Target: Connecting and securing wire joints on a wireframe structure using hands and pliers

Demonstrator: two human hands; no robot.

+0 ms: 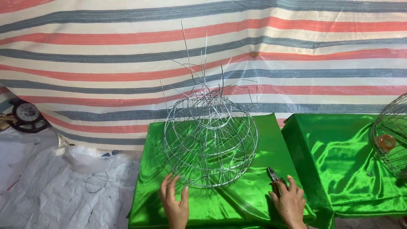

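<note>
We see the left hand (174,203) spread open, fingertips against the lower rim of a round wire cage (210,138) standing mid-way on the green satin-covered table (237,203). The right hand (290,202) is closed around pliers (273,176) near the table's right edge. A second wire cage (392,135) sits on the neighbouring green table (335,157).
</note>
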